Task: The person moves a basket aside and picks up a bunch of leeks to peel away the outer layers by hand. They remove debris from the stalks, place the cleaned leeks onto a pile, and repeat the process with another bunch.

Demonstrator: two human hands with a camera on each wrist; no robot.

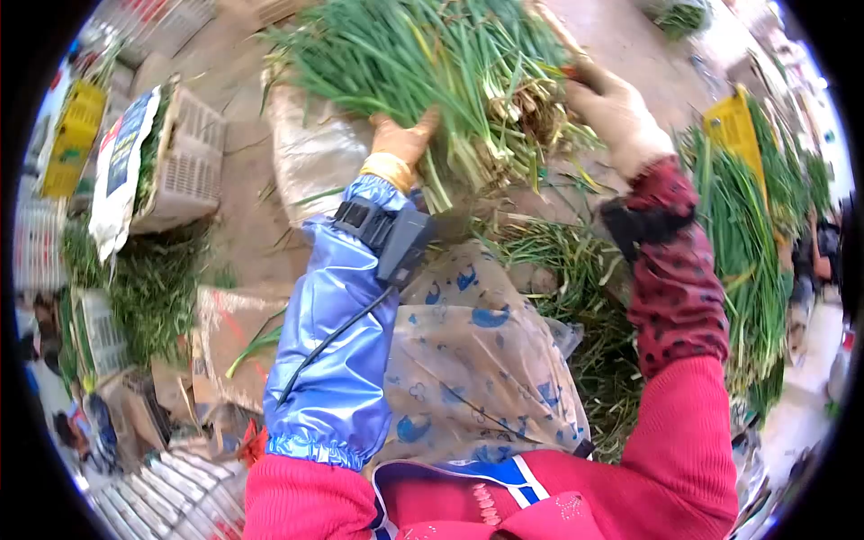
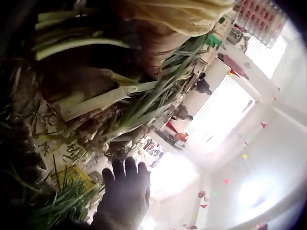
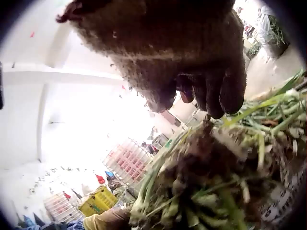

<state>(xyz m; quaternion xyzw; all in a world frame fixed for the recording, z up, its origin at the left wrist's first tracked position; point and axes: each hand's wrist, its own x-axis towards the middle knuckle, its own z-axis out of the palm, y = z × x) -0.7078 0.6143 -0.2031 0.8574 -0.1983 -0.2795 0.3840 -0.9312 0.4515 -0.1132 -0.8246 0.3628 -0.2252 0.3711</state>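
Touching the green onion pile (image 1: 387, 63) at its near edge: left hand (image 1: 400, 144), fingers partly hidden; cannot tell whether it grips. Gloved right hand (image 1: 616, 112), fingers extended, just beside the root ends (image 1: 531, 112). Hands apart. Pile lies beyond the patterned apron (image 1: 486, 351), partly over a pale sheet (image 1: 315, 139).

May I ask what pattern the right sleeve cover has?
Sleeve cover: dark spots on red, best in head view.

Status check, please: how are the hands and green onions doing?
Left hand against green onions, grip unclear. Right hand open, beside root ends. No obstruction seen.
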